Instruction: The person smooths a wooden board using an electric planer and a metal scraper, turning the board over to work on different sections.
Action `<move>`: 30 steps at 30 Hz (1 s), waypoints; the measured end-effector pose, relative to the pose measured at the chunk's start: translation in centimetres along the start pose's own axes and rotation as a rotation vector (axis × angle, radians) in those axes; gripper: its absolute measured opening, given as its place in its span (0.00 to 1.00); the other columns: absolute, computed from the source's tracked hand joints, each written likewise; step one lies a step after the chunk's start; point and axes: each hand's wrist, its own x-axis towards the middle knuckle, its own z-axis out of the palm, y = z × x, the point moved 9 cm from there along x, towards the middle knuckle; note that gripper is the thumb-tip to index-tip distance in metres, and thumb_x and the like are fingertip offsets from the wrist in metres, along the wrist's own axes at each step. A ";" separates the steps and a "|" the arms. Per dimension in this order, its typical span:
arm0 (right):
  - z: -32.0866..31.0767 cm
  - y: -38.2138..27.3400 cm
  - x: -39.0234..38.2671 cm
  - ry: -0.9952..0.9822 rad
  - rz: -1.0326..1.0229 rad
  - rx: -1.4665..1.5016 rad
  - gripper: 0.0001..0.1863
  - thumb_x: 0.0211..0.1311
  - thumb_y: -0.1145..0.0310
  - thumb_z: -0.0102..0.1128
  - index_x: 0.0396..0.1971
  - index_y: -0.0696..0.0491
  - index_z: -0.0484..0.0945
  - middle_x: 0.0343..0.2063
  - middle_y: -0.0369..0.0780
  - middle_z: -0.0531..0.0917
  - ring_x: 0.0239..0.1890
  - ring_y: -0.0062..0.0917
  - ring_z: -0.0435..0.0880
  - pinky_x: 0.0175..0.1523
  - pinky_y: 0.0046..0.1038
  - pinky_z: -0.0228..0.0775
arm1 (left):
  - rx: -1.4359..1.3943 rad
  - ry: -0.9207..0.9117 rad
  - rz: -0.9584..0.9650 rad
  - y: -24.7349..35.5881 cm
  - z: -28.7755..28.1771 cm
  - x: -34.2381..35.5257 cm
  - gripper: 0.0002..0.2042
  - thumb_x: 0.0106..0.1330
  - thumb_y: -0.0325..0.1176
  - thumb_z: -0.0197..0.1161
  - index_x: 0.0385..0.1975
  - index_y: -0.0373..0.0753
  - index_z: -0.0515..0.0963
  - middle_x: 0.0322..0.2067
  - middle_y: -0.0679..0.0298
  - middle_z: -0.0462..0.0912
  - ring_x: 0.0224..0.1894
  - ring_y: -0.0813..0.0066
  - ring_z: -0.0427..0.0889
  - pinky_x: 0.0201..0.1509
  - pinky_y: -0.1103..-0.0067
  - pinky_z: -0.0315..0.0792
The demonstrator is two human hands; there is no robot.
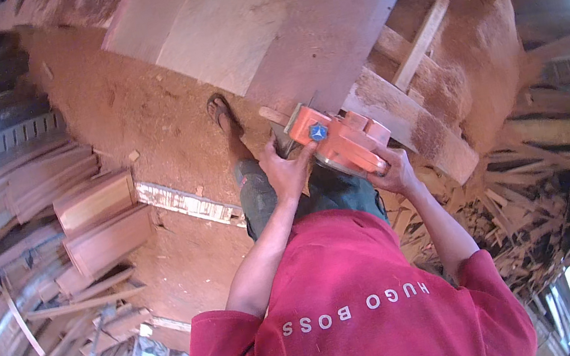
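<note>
An orange electric planer (344,138) with a blue knob is in front of my body, at the near edge of a wide wooden panel (310,36). My right hand (396,172) is wrapped round its rear handle. At the planer's front, my left hand (288,168) grips the body, with the thumb beside the blue knob and the fingers along the left side. The planer's sole is hidden from above. The panel shows pale and reddish boards side by side and stretches away from me. A small wooden piece (274,115) sticks out near the planer's front.
Beyond the panel's right side, a thick plank (417,128) and a thin batten (422,39) lie over heaped sawdust (479,67). Stacked boards (106,221) stand at left. Scrap offcuts (535,210) pile up at right. A white-flaked strip (187,204) lies on the dusty floor.
</note>
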 end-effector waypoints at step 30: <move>13.3 -28.9 34.2 0.070 -0.117 0.080 0.22 0.47 0.63 0.68 0.44 0.54 0.79 0.33 0.49 0.84 0.37 0.48 0.84 0.40 0.41 0.76 | -0.183 0.157 0.085 -0.4 -29.7 35.7 0.42 0.45 0.47 0.83 0.56 0.27 0.71 0.40 0.56 0.82 0.41 0.72 0.80 0.45 0.77 0.75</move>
